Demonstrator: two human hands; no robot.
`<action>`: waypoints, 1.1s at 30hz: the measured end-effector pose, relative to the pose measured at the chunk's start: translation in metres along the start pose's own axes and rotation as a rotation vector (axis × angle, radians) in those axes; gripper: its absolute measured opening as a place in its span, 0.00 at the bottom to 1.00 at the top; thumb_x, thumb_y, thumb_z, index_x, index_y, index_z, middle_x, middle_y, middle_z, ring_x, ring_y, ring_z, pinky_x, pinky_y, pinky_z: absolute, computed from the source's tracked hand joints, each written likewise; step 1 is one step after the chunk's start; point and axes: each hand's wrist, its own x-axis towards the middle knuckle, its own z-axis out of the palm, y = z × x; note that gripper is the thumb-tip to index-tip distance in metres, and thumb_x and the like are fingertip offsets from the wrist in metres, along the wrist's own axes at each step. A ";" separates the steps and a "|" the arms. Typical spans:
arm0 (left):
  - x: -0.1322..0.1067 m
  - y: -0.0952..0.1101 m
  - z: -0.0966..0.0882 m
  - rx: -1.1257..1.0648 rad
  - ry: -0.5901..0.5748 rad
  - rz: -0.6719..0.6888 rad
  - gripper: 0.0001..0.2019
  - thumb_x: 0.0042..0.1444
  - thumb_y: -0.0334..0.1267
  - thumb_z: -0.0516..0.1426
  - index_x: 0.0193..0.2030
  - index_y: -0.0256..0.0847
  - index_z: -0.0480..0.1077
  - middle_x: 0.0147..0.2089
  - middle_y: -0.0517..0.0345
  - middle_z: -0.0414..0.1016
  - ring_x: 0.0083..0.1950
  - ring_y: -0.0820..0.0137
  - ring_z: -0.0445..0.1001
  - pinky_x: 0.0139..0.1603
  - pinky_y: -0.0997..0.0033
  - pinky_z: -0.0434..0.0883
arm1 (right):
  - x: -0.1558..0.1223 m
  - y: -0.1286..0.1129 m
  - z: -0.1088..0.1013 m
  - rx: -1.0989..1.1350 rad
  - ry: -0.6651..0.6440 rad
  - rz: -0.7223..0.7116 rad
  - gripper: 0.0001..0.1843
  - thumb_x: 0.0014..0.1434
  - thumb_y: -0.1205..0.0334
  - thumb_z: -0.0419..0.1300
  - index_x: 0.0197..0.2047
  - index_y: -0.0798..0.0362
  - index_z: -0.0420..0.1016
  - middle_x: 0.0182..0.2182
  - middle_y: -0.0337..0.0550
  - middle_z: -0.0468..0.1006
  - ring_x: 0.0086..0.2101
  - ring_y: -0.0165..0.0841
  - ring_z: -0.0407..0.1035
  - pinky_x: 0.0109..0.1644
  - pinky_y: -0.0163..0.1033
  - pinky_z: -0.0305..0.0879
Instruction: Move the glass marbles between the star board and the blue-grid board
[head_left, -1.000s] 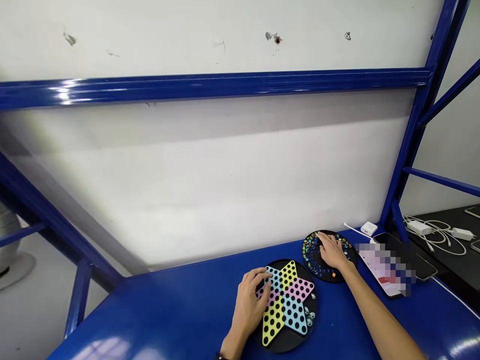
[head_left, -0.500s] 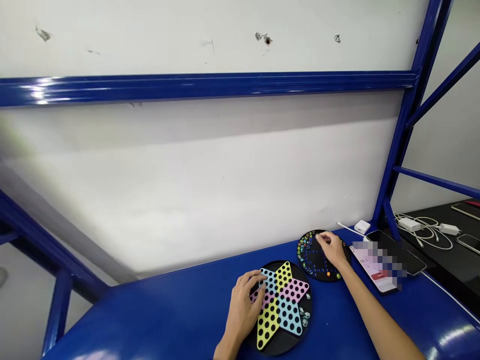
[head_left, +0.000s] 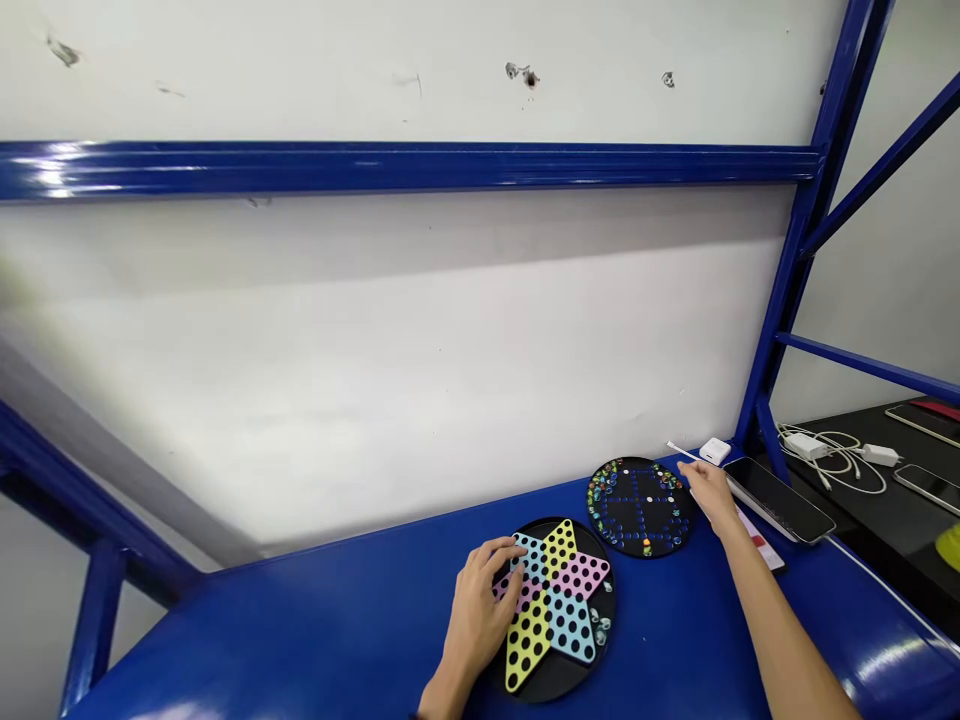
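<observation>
A black round Chinese checkers board (head_left: pixel 571 577) lies on the blue table, with a star of yellow, blue and pink points full of black holes. My left hand (head_left: pixel 478 603) rests on its left side, fingers and thumb apart over the star. A few clear marbles (head_left: pixel 601 628) sit along the board's right rim. Farther back lies a second black round board (head_left: pixel 637 508) with a blue-marked cross and many coloured marbles (head_left: pixel 600 484) around its edge. My right hand (head_left: pixel 709 489) is at this board's right edge, fingers pinched together; what they hold, if anything, is too small to see.
Right of the far board lie a phone (head_left: pixel 780 500), a second phone (head_left: pixel 766 550) partly under my arm, and a white charger case (head_left: pixel 715 451) with a cable. White cables (head_left: pixel 840 455) and more phones lie on the black table. A blue frame (head_left: pixel 780 290) rises behind.
My right hand has moved right, from over the far board to its right edge, uncovering several white pieces on it. My left hand stays on the star board. The view has shifted slightly.
</observation>
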 end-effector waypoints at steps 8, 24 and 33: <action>0.001 0.001 0.000 0.010 0.011 0.013 0.15 0.65 0.49 0.52 0.45 0.49 0.78 0.52 0.51 0.79 0.55 0.57 0.77 0.52 0.53 0.77 | -0.009 0.007 0.012 -0.690 -0.031 -0.099 0.20 0.60 0.58 0.57 0.55 0.52 0.73 0.43 0.51 0.80 0.45 0.46 0.74 0.42 0.43 0.62; 0.002 0.001 -0.002 -0.015 -0.007 0.004 0.14 0.65 0.49 0.52 0.45 0.50 0.78 0.52 0.53 0.79 0.55 0.57 0.77 0.53 0.52 0.77 | -0.024 -0.002 0.033 -0.986 -0.093 -0.219 0.12 0.66 0.60 0.54 0.51 0.50 0.71 0.48 0.49 0.80 0.47 0.43 0.75 0.50 0.46 0.60; 0.001 0.004 -0.002 0.010 0.025 0.035 0.14 0.65 0.48 0.53 0.45 0.50 0.78 0.51 0.53 0.80 0.53 0.58 0.78 0.52 0.55 0.78 | -0.058 -0.022 0.070 -0.799 -0.248 -0.397 0.11 0.66 0.59 0.53 0.49 0.48 0.73 0.42 0.44 0.82 0.40 0.38 0.75 0.49 0.44 0.60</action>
